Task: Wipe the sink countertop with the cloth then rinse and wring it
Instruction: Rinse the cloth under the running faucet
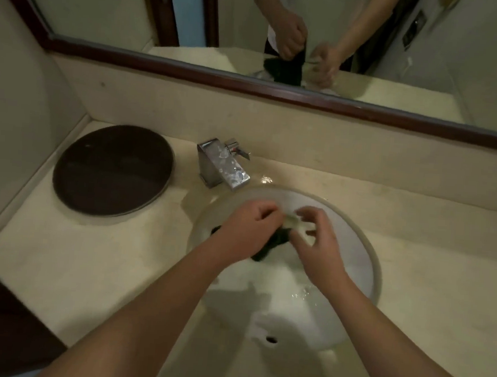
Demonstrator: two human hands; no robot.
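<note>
The cloth point(269, 243) is dark, bunched and wet-looking, with a pale patch at its far end, held over the sink point(364, 251). Left hand point(247, 230) grip is closed on it; right hand point(320, 247) pinches the pale part.

Both forearms extended forward, left hand point(248, 231) clenched, right hand point(317, 244) fingers curled

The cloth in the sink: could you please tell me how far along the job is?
Wiping looks finished: the countertop shines wet by the faucet. In hand: the left hand and right hand work the dark cloth over the basin. A final wring seems left.
</note>
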